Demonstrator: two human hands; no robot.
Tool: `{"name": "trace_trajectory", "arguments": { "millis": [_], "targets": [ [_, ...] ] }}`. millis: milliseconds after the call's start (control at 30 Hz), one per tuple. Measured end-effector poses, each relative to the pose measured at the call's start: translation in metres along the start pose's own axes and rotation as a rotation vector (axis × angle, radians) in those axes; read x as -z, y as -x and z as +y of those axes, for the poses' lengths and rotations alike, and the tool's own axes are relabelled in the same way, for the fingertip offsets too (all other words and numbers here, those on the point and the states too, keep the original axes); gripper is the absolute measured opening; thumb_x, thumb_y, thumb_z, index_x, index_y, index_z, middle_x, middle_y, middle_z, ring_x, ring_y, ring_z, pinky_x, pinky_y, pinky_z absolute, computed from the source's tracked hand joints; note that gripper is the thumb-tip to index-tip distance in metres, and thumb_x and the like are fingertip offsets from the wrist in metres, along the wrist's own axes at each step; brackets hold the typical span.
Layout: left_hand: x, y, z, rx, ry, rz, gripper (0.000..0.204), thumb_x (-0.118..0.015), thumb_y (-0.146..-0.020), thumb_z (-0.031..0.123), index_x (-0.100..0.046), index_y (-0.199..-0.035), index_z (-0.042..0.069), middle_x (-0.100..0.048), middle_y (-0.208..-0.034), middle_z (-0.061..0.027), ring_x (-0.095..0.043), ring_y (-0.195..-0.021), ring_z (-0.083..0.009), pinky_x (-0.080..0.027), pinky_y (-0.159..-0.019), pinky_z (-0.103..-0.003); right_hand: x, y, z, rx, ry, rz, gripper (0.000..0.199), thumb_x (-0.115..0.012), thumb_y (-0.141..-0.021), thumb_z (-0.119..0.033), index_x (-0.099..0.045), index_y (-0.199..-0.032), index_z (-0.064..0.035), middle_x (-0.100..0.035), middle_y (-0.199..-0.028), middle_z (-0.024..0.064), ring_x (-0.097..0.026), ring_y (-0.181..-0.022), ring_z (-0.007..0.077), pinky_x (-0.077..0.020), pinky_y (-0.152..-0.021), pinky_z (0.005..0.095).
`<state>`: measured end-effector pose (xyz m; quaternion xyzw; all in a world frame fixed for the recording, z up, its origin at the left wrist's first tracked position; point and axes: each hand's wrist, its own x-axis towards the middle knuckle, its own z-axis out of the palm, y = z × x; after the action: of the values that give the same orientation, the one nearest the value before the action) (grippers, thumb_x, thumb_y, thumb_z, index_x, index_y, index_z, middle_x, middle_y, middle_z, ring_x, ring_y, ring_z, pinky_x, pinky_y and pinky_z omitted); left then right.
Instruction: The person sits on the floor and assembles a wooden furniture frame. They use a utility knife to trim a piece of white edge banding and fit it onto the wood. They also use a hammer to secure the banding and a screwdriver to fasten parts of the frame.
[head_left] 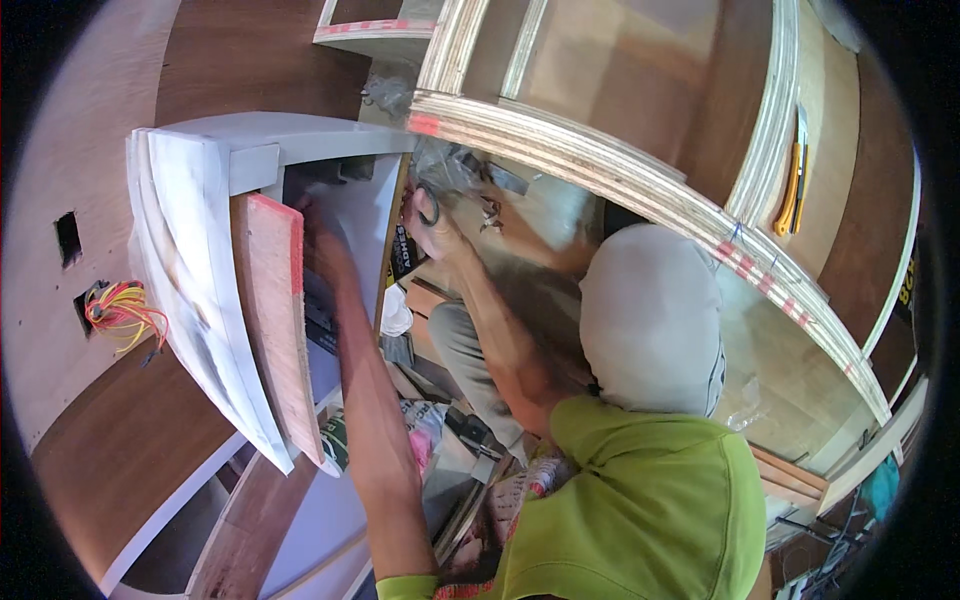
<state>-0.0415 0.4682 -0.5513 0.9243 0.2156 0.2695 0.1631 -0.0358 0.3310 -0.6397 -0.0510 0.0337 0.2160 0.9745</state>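
A bare arm in a lime-green sleeve comes up from the lower edge; I take it for my left arm. My left hand (312, 212) reaches into the open recess of a white cabinet (335, 146); it is blurred and its fingers cannot be made out. My right hand is not in view. On the other side of the cabinet's thin side panel (393, 235), a co-worker's hand (432, 232) is closed around something with a dark ring-shaped part (428, 206). A black printed package (404, 252) sits below that hand.
A co-worker in a white cap (650, 320) and green shirt (640, 510) crouches close on the right. A curved plywood frame (560, 135) spans above, with an orange cutter knife (793, 180) on it. Loose wires (122, 308) hang at left. A red-edged board (272, 320) stands beside the recess.
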Motion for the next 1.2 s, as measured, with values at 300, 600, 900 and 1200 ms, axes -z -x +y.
{"name": "trace_trajectory", "arguments": {
  "millis": [300,600,900,1200],
  "targets": [
    [0.005,0.006,0.022,0.114,0.151,-0.037,0.025,-0.057,-0.086,0.017,-0.061,-0.104,0.000,-0.063,-0.103,-0.0119,-0.058,-0.096,-0.0238,-0.044,-0.090,-0.036,-0.005,0.003,0.018,0.009,-0.201,0.041,0.076,-0.072,-0.075,-0.051,-0.043,-0.131,-0.0095,-0.056,-0.119,0.0039,-0.052,-0.109,0.0175,-0.0420,-0.095,0.0360],
    [0.006,0.001,-0.011,0.138,0.223,0.033,0.021,-0.059,-0.084,0.014,-0.064,-0.101,0.001,-0.063,-0.102,-0.0121,-0.058,-0.095,-0.0236,-0.045,-0.089,-0.036,-0.018,0.003,0.031,0.063,-0.166,0.153,0.081,-0.074,-0.073,-0.052,-0.042,-0.133,-0.0094,-0.055,-0.121,0.0041,-0.052,-0.110,0.0193,-0.0434,-0.094,0.0352],
    [0.008,0.013,-0.007,0.190,0.093,0.100,0.020,-0.059,-0.085,0.012,-0.063,-0.102,0.001,-0.063,-0.102,-0.0119,-0.058,-0.094,-0.0232,-0.046,-0.088,-0.035,0.019,0.006,0.035,-0.107,-0.169,0.296,0.064,-0.071,-0.077,-0.051,-0.050,-0.123,-0.0122,-0.058,-0.112,0.0017,-0.055,-0.094,0.0166,-0.0442,-0.081,0.0321],
    [0.042,0.033,-0.010,0.195,0.193,0.169,0.020,-0.059,-0.085,0.011,-0.063,-0.102,0.001,-0.063,-0.102,-0.0121,-0.058,-0.094,-0.0233,-0.046,-0.087,-0.035,0.067,0.070,0.015,-0.146,0.834,0.688,0.036,-0.062,-0.088,-0.042,-0.057,-0.082,-0.0075,-0.058,-0.077,0.0007,-0.049,-0.061,0.0118,-0.0416,-0.059,0.0266]
  ]
}}
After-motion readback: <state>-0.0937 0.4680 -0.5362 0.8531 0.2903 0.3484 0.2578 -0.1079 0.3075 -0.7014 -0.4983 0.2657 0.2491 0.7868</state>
